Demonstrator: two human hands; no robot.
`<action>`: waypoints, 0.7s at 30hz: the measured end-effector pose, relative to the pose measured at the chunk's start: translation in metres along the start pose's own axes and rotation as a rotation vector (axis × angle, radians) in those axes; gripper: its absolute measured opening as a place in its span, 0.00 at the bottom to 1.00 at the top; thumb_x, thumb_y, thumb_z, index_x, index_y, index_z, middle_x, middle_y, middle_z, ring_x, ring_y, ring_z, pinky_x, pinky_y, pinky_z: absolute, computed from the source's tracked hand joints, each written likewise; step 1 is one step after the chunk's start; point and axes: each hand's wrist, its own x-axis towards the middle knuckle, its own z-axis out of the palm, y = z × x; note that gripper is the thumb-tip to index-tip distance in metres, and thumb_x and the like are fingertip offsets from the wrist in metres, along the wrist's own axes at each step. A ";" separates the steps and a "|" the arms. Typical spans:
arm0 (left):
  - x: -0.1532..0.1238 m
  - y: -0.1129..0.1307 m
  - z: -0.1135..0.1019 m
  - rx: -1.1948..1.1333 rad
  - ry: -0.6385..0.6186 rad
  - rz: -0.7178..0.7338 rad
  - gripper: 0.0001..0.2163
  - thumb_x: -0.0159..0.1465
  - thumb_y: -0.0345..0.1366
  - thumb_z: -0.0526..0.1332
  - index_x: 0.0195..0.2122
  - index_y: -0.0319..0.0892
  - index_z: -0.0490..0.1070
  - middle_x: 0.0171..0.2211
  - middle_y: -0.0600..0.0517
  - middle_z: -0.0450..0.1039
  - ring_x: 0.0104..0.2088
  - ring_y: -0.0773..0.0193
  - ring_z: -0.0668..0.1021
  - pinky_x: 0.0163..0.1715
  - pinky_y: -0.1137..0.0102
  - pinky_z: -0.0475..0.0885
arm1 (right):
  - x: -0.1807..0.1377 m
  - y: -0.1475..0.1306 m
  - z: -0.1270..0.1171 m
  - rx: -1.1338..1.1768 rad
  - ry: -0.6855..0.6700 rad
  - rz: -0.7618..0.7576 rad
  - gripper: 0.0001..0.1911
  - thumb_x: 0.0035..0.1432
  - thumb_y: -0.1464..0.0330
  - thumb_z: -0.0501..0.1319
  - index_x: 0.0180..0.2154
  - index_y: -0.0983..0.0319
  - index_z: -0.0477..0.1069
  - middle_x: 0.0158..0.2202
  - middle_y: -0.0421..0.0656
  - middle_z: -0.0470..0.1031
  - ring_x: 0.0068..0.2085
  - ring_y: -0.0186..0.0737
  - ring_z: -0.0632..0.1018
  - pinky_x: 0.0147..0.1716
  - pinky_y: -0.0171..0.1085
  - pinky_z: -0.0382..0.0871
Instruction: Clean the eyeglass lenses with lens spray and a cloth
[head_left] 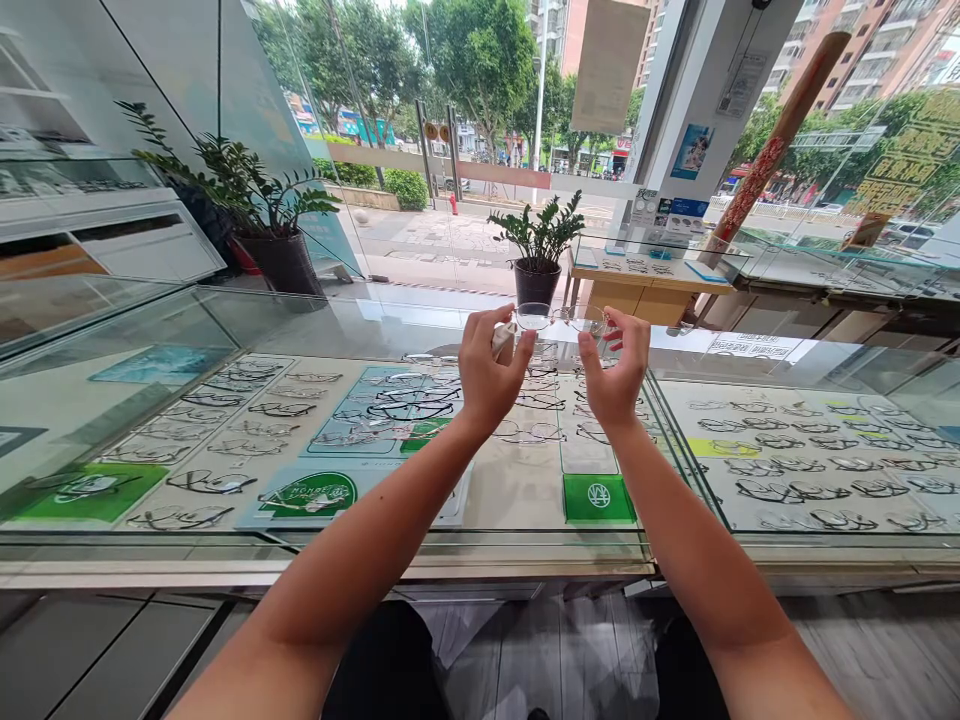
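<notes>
Both my hands hold up a pair of eyeglasses (535, 317) with thin rims over the glass counter. My left hand (491, 362) is closed at the left end of the frame, and a small white piece (503, 338), perhaps a tag or cloth, shows by its fingers. At the right end, my right hand (616, 368) pinches the other side between thumb and fingers. The temples are mostly hidden. Beneath the hands, rows of eyeglasses (415, 408) lie inside the glass display case (360, 310).
Green cards (598, 497) lie among the glasses in the case. A second section with more eyeglasses (769, 490) adjoins on the right. Beyond the counter stand a potted plant (537, 285), a larger plant (277, 262) and a wooden table (637, 300) before the shop window.
</notes>
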 end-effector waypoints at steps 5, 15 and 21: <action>0.001 0.002 -0.001 0.023 0.026 0.029 0.14 0.74 0.44 0.71 0.57 0.47 0.78 0.50 0.45 0.81 0.50 0.53 0.83 0.51 0.58 0.80 | -0.001 0.002 0.002 0.067 -0.037 0.058 0.20 0.75 0.52 0.65 0.60 0.55 0.76 0.50 0.47 0.78 0.45 0.46 0.79 0.46 0.49 0.78; 0.000 0.002 0.000 0.036 0.067 0.097 0.17 0.74 0.45 0.72 0.60 0.48 0.78 0.51 0.46 0.79 0.52 0.53 0.82 0.53 0.57 0.82 | -0.003 0.005 0.004 0.065 -0.058 0.067 0.22 0.76 0.51 0.64 0.63 0.55 0.75 0.53 0.49 0.79 0.47 0.47 0.81 0.46 0.50 0.81; 0.000 0.002 -0.001 0.026 0.052 0.102 0.19 0.74 0.45 0.72 0.63 0.50 0.78 0.55 0.45 0.78 0.56 0.51 0.81 0.57 0.56 0.82 | -0.006 0.009 0.005 0.053 -0.070 0.039 0.24 0.77 0.52 0.64 0.67 0.53 0.72 0.56 0.49 0.79 0.47 0.47 0.82 0.47 0.51 0.82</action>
